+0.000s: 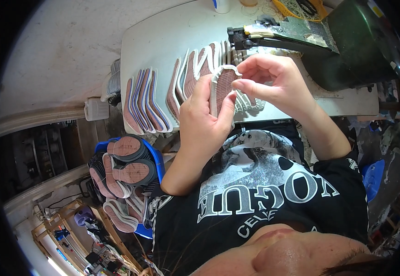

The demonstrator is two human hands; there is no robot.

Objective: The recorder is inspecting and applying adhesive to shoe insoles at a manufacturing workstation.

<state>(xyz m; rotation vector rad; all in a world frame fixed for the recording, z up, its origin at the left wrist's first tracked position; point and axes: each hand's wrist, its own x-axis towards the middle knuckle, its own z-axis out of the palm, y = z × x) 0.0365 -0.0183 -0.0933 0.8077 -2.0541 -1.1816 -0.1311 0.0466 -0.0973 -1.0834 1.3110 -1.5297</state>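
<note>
Above the near edge of the table, my left hand (pixel 205 115) grips a brownish shoe insole (pixel 225 79) with a white edging strip, thumb on its face and fingers behind. My right hand (pixel 276 78) pinches the white edging at the insole's upper right rim between thumb and fingertips. The insole is tilted up, its rounded end at the top. Its lower part is hidden behind my left hand. Just behind my hands stand rows of similar insoles (pixel 193 71) with white edges. More with gathered white edges (pixel 249 102) lie below my right hand.
Another row of insoles (pixel 145 101) stands at the table's left. A dark green sewing machine (pixel 347 50) fills the right, its arm (pixel 280 37) reaching over the white table (pixel 156 39). A yellow basket (pixel 322 10) is behind it. A blue crate (pixel 156 158) of soles sits lower left.
</note>
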